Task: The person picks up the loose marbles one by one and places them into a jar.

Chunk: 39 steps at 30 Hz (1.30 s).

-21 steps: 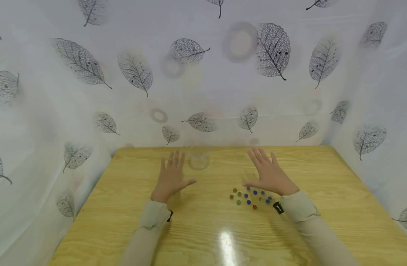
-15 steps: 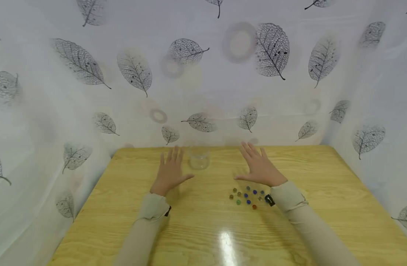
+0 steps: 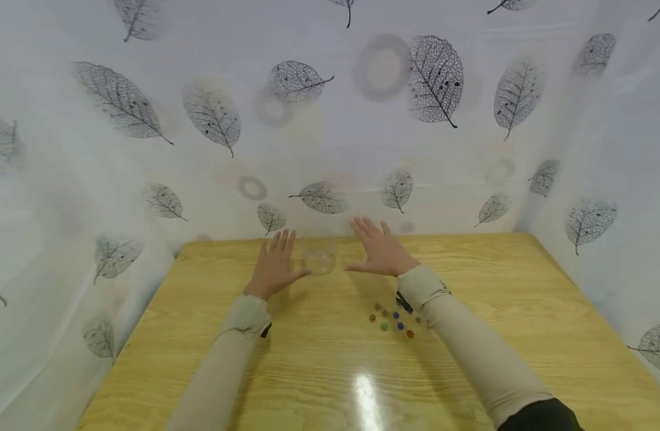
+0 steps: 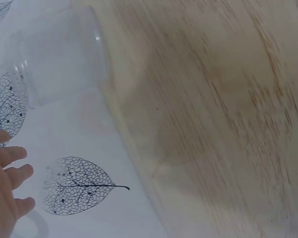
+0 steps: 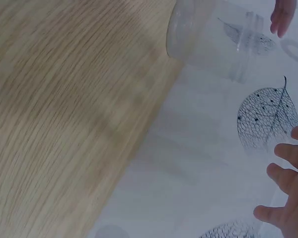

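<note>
Coloured marbles (image 3: pixel 400 326) lay scattered on wood-grain surface (image 3: pixel 308 359), partly hidden by right sleeve (image 3: pixel 459 335), left-hand grip (image 3: pixel 273 270) and right-hand grip (image 3: pixel 383 251) both had fingers spread, clear jar (image 3: pixel 319 262) stood upright between them near surface's far edge, leaf-print sheet (image 3: pixel 341 143) hung behind.

A yellowish wood-grain table (image 3: pixel 308 359) fills the lower part of the head view, its grain running from side to side and a bright streak of light (image 3: pixel 366 401) reflected on its near part. Close to the far edge, a little left of the middle, a clear, see-through jar (image 3: pixel 320 261) stands upright on the wood. Nearer and further right, well apart from it, small round marbles (image 3: pixel 400 326) lie in a loose cluster, amber, green, blue and orange-red, some partly hidden
</note>
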Available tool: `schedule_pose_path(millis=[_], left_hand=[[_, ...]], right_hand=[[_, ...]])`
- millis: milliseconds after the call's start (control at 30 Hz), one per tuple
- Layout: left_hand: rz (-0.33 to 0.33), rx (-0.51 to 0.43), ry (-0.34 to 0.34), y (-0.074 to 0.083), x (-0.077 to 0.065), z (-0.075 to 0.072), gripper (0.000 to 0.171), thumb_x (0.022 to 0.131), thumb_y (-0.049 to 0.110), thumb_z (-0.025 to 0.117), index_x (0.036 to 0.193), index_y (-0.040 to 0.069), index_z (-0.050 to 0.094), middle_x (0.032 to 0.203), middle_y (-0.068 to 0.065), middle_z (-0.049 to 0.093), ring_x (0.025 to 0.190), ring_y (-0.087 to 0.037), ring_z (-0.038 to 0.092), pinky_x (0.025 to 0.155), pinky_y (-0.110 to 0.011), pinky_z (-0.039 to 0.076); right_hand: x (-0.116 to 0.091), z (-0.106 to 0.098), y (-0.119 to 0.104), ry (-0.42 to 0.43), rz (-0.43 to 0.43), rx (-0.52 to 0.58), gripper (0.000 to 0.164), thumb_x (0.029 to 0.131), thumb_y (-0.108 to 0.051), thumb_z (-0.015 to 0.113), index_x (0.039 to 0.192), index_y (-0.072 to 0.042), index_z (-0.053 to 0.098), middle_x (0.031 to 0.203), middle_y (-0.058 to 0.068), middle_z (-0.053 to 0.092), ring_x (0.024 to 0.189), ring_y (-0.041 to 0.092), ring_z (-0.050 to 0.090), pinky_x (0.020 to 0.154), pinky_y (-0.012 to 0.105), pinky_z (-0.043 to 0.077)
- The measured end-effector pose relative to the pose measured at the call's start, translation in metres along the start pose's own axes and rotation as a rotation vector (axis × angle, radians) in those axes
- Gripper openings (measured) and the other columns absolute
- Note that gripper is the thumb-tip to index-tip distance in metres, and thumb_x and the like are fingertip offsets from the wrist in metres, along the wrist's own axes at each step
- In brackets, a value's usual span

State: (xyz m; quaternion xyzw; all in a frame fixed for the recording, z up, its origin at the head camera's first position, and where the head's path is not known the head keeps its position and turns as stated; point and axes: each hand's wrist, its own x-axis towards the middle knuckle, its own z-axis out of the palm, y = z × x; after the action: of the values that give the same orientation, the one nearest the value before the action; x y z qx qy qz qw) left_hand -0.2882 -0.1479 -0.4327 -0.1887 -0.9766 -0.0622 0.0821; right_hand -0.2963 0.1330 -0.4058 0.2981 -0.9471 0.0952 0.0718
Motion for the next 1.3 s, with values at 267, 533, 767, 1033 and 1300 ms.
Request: schedule_pose_path(millis=[267, 533, 767, 1033, 1300], left_hand=[[0.019, 0.019, 0.046, -0.006, 0.015, 0.014, 0.101, 0.081, 0.064, 0.057, 0.148, -0.001, 0.019, 0.152, -0.021, 0.028, 0.140, -0.038, 0.028, 0.115, -0.058, 0.017], [0.010, -0.016, 0.007, -0.008, 0.024, 0.025, 0.098, 0.083, 0.063, 0.054, 0.148, -0.002, 0.020, 0.151, -0.022, 0.029, 0.138, -0.039, 0.031, 0.114, -0.059, 0.017], [0.001, -0.033, -0.049, -0.009, 0.032, 0.028, 0.102, 0.083, 0.068, 0.050, 0.150, 0.002, 0.013, 0.155, -0.019, 0.022, 0.140, -0.038, 0.029, 0.114, -0.061, 0.017], [-0.012, -0.056, -0.122, -0.006, 0.039, 0.024, 0.101, 0.083, 0.067, 0.051, 0.151, 0.003, 0.012, 0.156, -0.017, 0.017, 0.142, -0.037, 0.024, 0.116, -0.059, 0.014], [0.008, -0.045, -0.113, -0.003, 0.043, 0.025, 0.097, 0.085, 0.068, 0.047, 0.150, 0.002, 0.017, 0.155, -0.019, 0.020, 0.141, -0.038, 0.025, 0.115, -0.059, 0.015]], right_hand=[[0.033, 0.022, -0.009, 0.002, -0.043, -0.013, 0.098, 0.081, -0.061, 0.059, 0.150, -0.004, 0.018, 0.155, 0.016, 0.023, 0.144, 0.031, 0.020, 0.115, 0.059, 0.016], [0.054, 0.038, -0.018, -0.036, -0.041, -0.033, 0.093, 0.085, -0.063, 0.052, 0.149, -0.002, 0.022, 0.154, 0.016, 0.026, 0.143, 0.031, 0.025, 0.115, 0.058, 0.018], [0.065, 0.044, -0.018, -0.093, 0.003, -0.074, 0.093, 0.086, -0.067, 0.047, 0.150, -0.005, 0.020, 0.155, 0.013, 0.024, 0.143, 0.029, 0.024, 0.116, 0.056, 0.017], [0.067, 0.044, -0.016, -0.145, 0.034, -0.038, 0.092, 0.086, -0.065, 0.048, 0.150, -0.004, 0.020, 0.155, 0.014, 0.024, 0.143, 0.032, 0.024, 0.115, 0.059, 0.015], [0.066, 0.045, -0.015, -0.156, 0.043, -0.041, 0.089, 0.087, -0.064, 0.046, 0.150, -0.006, 0.020, 0.155, 0.015, 0.025, 0.143, 0.032, 0.025, 0.115, 0.059, 0.016]])
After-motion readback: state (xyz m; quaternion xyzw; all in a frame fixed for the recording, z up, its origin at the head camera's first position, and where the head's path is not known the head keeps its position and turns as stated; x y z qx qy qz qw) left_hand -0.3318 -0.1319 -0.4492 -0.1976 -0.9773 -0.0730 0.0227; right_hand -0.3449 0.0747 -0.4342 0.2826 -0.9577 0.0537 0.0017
